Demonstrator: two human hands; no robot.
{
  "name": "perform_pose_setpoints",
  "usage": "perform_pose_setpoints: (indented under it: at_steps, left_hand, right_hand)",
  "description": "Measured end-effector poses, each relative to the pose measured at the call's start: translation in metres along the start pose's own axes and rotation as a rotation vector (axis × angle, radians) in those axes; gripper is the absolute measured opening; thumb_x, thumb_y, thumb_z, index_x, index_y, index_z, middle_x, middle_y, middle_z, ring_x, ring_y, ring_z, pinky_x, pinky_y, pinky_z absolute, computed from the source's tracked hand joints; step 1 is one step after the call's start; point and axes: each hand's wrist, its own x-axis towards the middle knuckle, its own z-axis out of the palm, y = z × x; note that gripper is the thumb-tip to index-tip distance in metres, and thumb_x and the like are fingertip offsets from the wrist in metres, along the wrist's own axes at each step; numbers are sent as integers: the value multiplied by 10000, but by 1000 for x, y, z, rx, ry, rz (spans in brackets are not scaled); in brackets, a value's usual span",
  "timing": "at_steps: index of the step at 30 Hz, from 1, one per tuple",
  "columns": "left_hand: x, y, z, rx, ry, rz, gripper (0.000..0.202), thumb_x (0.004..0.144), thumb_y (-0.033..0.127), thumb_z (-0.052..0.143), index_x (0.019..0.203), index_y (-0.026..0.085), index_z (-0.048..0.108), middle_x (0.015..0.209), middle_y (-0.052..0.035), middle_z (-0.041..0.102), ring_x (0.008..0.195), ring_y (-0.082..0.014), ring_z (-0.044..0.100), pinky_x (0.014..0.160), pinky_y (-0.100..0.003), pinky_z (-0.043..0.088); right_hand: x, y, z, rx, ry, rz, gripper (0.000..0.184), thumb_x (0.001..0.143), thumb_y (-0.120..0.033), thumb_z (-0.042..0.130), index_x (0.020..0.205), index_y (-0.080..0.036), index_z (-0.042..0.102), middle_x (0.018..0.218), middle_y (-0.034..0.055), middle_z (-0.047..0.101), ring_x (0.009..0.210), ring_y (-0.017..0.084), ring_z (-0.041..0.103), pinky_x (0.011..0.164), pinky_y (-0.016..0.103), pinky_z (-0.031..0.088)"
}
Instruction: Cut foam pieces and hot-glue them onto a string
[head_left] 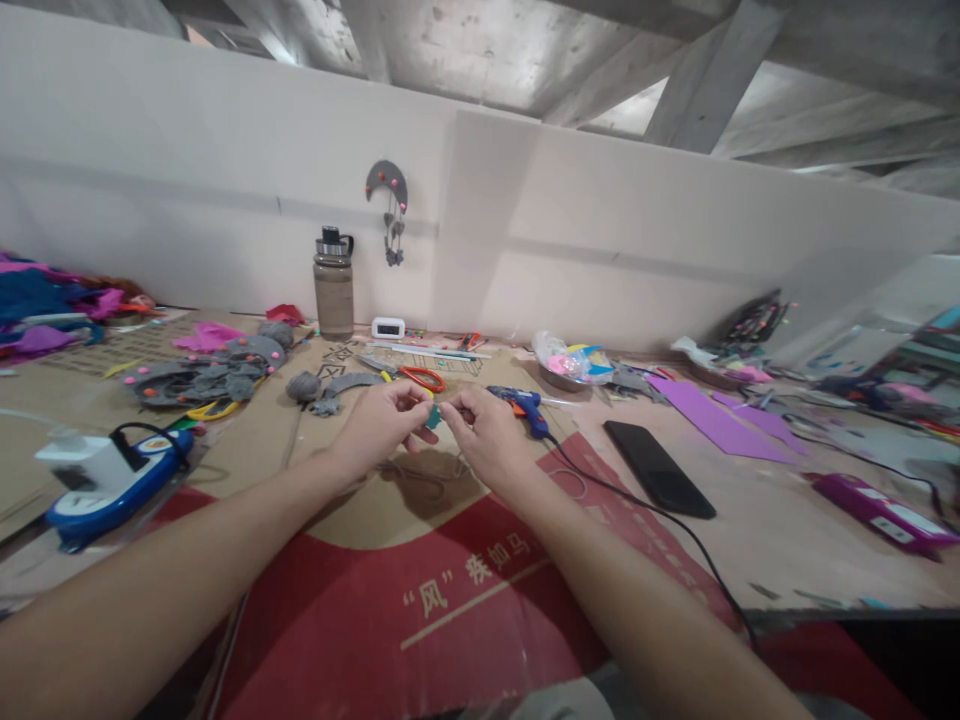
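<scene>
My left hand [384, 420] and my right hand [486, 432] meet above the cardboard [360, 530]. Both sets of fingertips pinch a small teal piece [433, 416], too small to make out in detail. Loose cord [420, 472] lies under the hands. Scissors with orange handles [424, 378] rest just beyond them, near a grey felt crescent [352, 381] and a grey yarn ball [303, 387]. To the right of my right hand lies a blue glue gun [531, 412] with a black cable.
A water bottle [334, 295] and small clock [388, 328] stand by the wall, where a crescent ornament [388, 180] hangs. A phone [658, 468], purple sheets [720, 420] and a magenta device [885, 512] lie right. At left are a power strip [120, 500] and felt pieces [217, 375].
</scene>
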Motion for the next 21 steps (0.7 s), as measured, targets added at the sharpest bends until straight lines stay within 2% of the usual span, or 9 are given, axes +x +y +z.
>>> perform_pose_setpoints:
  at_steps: [5,10,15,21]
  left_hand:
    - [0,1,0,10,2,12,168,725,309,576,749,145,553,671,-17,614,566,-143,645,427,-195,476]
    - [-1,3,0,27,24,9,178,734,319,571,751,142,557,661,-19,622,552,-133,637,425,-190,464]
    - [-1,3,1,47,26,5,179,735,316,570,761,140,565,611,-21,634,511,-122,620,430,-189,456]
    - [-3,5,0,92,62,32,155,727,298,561,752,147,580,505,11,589,411,-92,541,382,-168,386]
  right_hand:
    - [0,0,-1,16,-4,-6,209,852,-309,455,714,-187,554,683,13,553,647,134,476,597,249,330]
    - [-2,-1,0,77,19,41,169,813,-289,504,937,-187,554,687,-5,537,607,126,458,567,241,333]
    - [-1,1,1,63,31,12,121,819,-267,496,797,-181,579,663,-2,537,599,118,452,569,237,330]
    - [-1,-2,0,38,27,35,168,841,-294,481,777,-172,577,681,6,564,604,114,463,579,232,330]
